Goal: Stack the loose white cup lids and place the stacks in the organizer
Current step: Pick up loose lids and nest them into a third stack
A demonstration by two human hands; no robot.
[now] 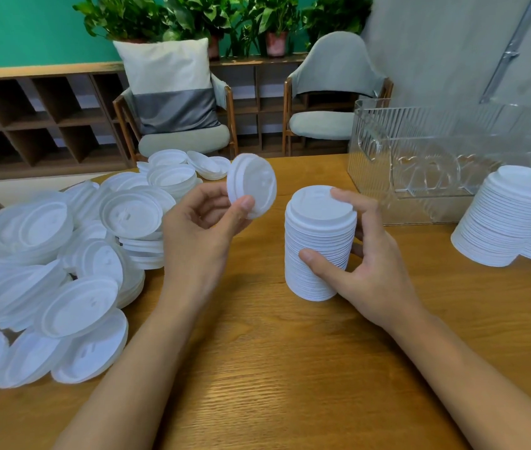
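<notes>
The left hand [205, 222] pinches a single white cup lid [252, 185] by its lower rim, thumb in front and fingers behind, and holds it tilted on edge just to the left of the stack in progress [319, 241]. The right hand [365, 264] is wrapped around that stack, which stands upright on the worktop [274, 368]. Its thumb is low on the near side and a fingertip rests on the top lid's edge. These lids look like thin moulded plastic, so they are probably very light, a little springy and smooth enough to slide. The rim is the safest place to take one, since squeezing the domed middle could dent it. A tall nested column may lean or fan apart, so it wants a grip around its sides with a steadying finger on top. The pile of loose lids [62, 254] sprawls at the left, many of them upside down. Two finished stacks [514, 219] stand at the right, just in front of the clear ribbed organizer [436, 151], which appears to hold no lids yet. The worktop is varnished wood, flat and rather slick. Beyond it are two grey chairs [332, 102], one carrying a cushion [170, 86], low wooden cubby shelves [36, 121], potted plants [225, 17] and a teal wall.
</notes>
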